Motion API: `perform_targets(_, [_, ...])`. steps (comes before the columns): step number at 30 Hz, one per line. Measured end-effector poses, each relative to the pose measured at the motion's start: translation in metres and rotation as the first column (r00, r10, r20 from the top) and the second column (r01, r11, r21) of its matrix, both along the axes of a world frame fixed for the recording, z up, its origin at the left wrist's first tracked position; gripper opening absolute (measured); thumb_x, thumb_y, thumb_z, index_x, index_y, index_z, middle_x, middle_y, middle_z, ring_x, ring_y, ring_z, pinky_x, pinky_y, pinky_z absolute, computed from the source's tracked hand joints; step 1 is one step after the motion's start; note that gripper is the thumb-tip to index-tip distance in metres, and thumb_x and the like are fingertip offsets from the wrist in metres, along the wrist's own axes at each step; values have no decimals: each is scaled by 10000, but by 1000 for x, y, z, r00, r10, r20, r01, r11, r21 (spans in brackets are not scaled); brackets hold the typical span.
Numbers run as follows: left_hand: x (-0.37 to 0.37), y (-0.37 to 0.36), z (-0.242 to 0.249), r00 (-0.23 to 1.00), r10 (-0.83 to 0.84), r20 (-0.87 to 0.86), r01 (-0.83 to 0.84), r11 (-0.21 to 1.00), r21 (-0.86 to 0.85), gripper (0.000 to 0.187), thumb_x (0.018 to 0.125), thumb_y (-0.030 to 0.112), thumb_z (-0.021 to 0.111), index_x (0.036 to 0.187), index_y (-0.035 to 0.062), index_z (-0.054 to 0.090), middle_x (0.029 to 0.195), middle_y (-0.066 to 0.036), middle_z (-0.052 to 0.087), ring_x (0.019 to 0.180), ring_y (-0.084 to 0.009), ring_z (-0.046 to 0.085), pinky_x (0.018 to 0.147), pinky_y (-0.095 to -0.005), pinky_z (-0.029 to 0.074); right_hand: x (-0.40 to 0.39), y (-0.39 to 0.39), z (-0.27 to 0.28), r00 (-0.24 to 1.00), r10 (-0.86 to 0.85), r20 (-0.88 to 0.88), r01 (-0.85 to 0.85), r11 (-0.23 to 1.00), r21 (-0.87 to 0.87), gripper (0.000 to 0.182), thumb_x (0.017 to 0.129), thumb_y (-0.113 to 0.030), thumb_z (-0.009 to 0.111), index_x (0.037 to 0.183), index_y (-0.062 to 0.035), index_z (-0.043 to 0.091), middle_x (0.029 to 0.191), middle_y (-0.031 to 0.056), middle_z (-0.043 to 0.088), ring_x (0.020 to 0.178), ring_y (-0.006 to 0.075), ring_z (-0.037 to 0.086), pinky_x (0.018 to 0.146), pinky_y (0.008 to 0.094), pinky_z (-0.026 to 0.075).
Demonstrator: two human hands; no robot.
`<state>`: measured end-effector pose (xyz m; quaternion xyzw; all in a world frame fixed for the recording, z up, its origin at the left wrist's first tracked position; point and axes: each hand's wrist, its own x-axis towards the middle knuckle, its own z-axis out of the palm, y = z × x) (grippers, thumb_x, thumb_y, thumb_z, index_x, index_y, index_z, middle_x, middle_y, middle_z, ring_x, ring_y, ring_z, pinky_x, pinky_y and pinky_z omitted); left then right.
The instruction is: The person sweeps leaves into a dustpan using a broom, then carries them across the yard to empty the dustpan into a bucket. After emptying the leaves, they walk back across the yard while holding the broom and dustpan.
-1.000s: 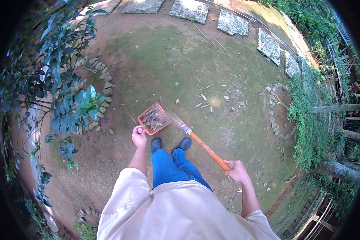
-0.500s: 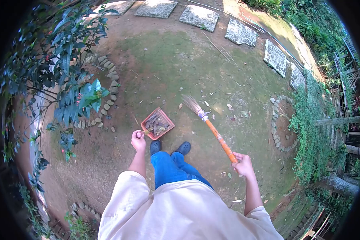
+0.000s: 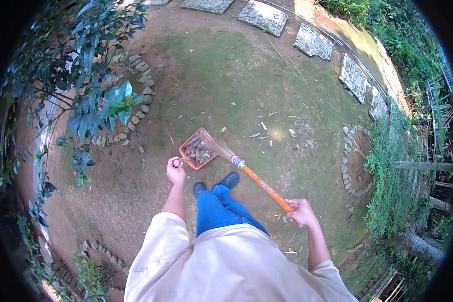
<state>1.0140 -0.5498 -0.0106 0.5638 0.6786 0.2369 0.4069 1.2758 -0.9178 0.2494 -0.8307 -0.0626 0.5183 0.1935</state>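
Note:
My left hand (image 3: 175,170) is closed round the short handle of an orange dustpan (image 3: 183,147), which sits low by my feet. Dry leaves (image 3: 199,151) lie inside the pan. My right hand (image 3: 302,212) grips the end of a broom (image 3: 261,184) with an orange handle and purple-and-white binding. The broom slants down to the left, and its thin bristles (image 3: 217,147) overlap the right rim of the dustpan.
Loose leaves (image 3: 293,133) are scattered over the mossy ground to the right of the pan. Stone-edged beds (image 3: 147,90) lie left and right, a leafy shrub (image 3: 88,100) leans in at left, and stepping slabs (image 3: 261,18) curve across the back.
The broom has swung left, bringing its bristles from the open ground to the dustpan's edge. My right hand has shifted slightly down, and my feet have stepped a little.

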Motion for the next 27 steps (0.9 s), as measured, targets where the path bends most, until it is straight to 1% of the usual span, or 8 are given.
perform_targets(2, [-8,2,-12,999,10,32,-9,1000,-19,325,751,-95,718,1024,68,649,920,-11,672,873,-107,622,838,-272,509,-4,-5,6,998,-58,-29,59,998,14,599,680,7,780,1259,-48,635,1108,123,703,529,81,590,431,249,455])
perform_targets(3, [-9,2,-11,999,17,48,-15,999,-35,323,752,-94,717,1023,68,649,922,-10,672,873,-105,622,834,-272,509,-5,-7,9,995,-88,-39,90,994,55,612,673,11,780,1263,-38,629,1105,133,701,547,82,598,459,250,472])
perform_targets(8, [-13,2,-5,992,57,112,-57,998,-6,299,767,-88,693,1008,85,659,897,-21,697,838,-114,642,805,-276,514,1,-3,14,997,-67,43,62,992,106,588,667,80,703,1246,63,600,1102,130,690,644,105,628,538,255,517])
perform_targets(10, [-8,4,17,989,78,129,-75,997,-30,301,767,-92,692,1010,82,657,895,-16,696,833,-114,641,804,-270,514,5,-5,-1,991,-82,106,65,986,152,590,673,40,683,1257,47,601,1097,140,699,608,107,628,532,267,513])
perform_targets(17, [-6,15,10,995,79,65,-78,997,-28,299,777,-79,710,1031,66,647,909,-12,672,850,-103,626,818,-266,509,19,16,-21,969,-143,203,110,980,166,604,675,23,674,1272,53,586,1160,179,677,607,122,643,525,270,512])
perform_targets(19, [-8,19,4,997,76,32,-75,997,-23,295,777,-84,706,1024,66,647,910,-11,669,850,-104,623,822,-266,508,24,15,-31,963,-163,213,123,975,186,610,677,31,672,1280,58,576,1172,195,670,606,126,645,520,270,510])
perform_targets(23, [-13,25,-7,997,61,54,-61,998,9,305,767,-99,701,1013,73,647,907,-10,664,850,-109,618,829,-272,506,30,18,-33,963,-153,222,117,979,167,618,682,47,668,1291,63,563,1189,220,657,601,130,647,513,270,507])
perform_targets(27, [-16,29,6,999,51,0,-51,999,13,314,759,-106,696,1009,80,649,903,-11,663,855,-113,617,834,-278,505,29,21,-28,966,-144,214,119,985,126,617,683,51,666,1292,62,563,1195,217,655,595,130,645,506,268,504])
